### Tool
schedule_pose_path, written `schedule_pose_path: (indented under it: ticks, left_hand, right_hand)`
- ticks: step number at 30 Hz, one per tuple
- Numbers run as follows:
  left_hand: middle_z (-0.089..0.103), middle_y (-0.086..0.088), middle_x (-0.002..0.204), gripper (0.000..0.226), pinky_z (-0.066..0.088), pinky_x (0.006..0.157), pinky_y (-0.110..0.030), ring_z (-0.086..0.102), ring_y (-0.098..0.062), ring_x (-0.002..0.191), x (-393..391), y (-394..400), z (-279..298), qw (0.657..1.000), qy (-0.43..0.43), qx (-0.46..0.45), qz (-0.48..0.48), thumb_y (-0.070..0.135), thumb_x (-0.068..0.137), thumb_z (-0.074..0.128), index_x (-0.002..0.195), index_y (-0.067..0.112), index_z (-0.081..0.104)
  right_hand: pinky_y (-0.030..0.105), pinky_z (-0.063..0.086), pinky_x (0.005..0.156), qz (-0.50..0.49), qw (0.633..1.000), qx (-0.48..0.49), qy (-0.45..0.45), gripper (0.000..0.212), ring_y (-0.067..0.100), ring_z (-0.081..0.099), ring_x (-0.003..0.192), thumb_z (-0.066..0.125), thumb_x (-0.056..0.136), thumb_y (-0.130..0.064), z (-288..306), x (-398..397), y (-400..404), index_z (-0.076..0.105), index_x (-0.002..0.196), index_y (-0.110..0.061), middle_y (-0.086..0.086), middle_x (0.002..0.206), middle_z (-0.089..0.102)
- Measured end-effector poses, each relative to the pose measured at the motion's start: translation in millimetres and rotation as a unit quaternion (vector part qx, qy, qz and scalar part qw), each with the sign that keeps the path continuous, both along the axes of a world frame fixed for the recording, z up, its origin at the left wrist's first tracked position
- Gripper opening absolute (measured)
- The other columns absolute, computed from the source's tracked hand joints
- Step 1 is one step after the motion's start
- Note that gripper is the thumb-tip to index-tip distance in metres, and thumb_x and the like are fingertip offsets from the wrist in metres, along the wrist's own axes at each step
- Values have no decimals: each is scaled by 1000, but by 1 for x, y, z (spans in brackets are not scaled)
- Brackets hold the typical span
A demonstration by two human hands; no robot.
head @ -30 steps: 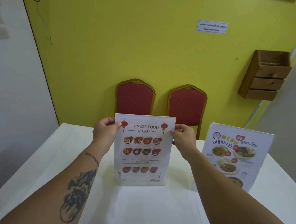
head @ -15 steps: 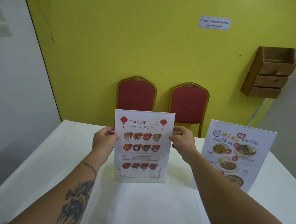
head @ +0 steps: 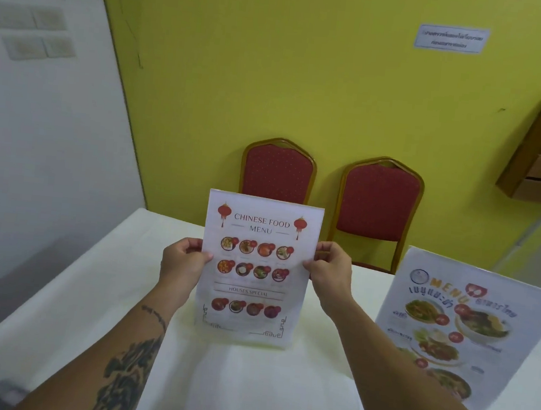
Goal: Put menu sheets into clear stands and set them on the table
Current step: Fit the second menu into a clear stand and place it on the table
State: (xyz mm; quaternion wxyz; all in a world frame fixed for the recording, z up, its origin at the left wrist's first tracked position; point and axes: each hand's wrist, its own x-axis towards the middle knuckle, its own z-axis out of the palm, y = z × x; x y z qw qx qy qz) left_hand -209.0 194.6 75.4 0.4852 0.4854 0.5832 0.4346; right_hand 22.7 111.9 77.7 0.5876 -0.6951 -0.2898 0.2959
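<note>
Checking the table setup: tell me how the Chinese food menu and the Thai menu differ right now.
The Chinese food menu is held at both side edges by the left hand and right hand; the Thai menu stands untouched. The Chinese menu sits centre, the Thai menu to the right. The Chinese menu shows small dish photos in rows, the Thai menu larger ones. Both stand upright on the white table.

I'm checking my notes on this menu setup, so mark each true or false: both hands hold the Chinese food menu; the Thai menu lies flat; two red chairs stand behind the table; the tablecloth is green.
1. Both the left hand and right hand hold the Chinese food menu. True.
2. The Thai menu lies flat. False: it stands tilted.
3. Two red chairs stand behind the table. True.
4. The tablecloth is green. False: white.
</note>
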Motion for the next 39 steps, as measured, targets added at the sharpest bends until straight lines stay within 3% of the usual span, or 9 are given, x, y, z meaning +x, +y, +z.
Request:
schedule_pose_path:
  ticks: [2, 9, 14, 19, 22, 26, 34, 39]
  left_hand:
    - [73, -2, 90, 16, 57, 74, -37, 70, -24, 85, -5, 9, 9, 1000, -12, 0, 9, 1, 85, 64, 86, 16, 68]
    - [75, -2, 91, 16, 59, 85, -44, 72, -24, 86, -52, 77, 29, 998, -31, -2, 48, 1, 84, 65, 88, 15, 70]
    - [73, -4, 95, 15, 59, 82, -42, 70, -24, 85, -97, 144, 40, 997, -29, 12, 75, 2, 87, 64, 94, 14, 68]
    - [73, -3, 94, 17, 59, 80, -40, 70, -22, 82, -134, 206, 40, 995, -24, 15, 97, 2, 86, 64, 100, 12, 69]
    - [72, -2, 94, 17, 57, 67, -34, 70, -20, 79, -152, 235, 31, 993, -25, 6, 116, 3, 87, 64, 101, 12, 68]
    - [69, 0, 92, 15, 49, 51, -25, 68, -16, 72, -164, 260, 16, 991, -30, -16, 129, 5, 90, 64, 103, 11, 64]
    - [71, 2, 93, 11, 55, 64, -33, 69, -20, 82, -172, 275, -12, 995, -1, -18, 103, 11, 91, 64, 102, 13, 63]
    - [72, 4, 92, 3, 60, 79, -46, 70, -24, 86, -176, 267, -25, 996, 4, -16, 91, 17, 91, 64, 93, 19, 61]
  right_hand:
    - [47, 64, 75, 0, 1000, 10, 9, 24, 30, 73, 90, 62, 84, 13, 5, -3, 15, 62, 89, -10, 13, 93, 72]
    - [53, 63, 75, 36, 999, 25, -2, 27, 30, 74, 88, 63, 83, 10, 27, -42, 103, 64, 86, -17, 11, 90, 75]
    - [42, 64, 66, 54, 998, 24, -12, 25, 24, 73, 88, 61, 85, 9, 43, -90, 180, 62, 85, -16, 9, 91, 73]
    - [39, 62, 71, 40, 998, 11, -37, 24, 18, 70, 79, 61, 83, 7, 40, -132, 248, 63, 84, -17, 3, 83, 72]
    - [37, 60, 68, 36, 998, -4, -57, 24, 16, 68, 74, 60, 83, 6, 36, -155, 285, 64, 85, -18, 4, 84, 73]
    - [44, 63, 73, 37, 995, -34, -82, 27, 20, 72, 83, 58, 83, 6, 24, -171, 322, 66, 89, -19, 4, 88, 73]
    - [45, 64, 72, 33, 993, -59, -94, 26, 19, 68, 78, 57, 85, 7, 6, -176, 345, 65, 92, -17, 3, 87, 70]
    - [48, 64, 74, 50, 992, -54, -105, 20, 25, 72, 84, 61, 87, 3, 6, -176, 338, 65, 91, -16, 11, 91, 73]
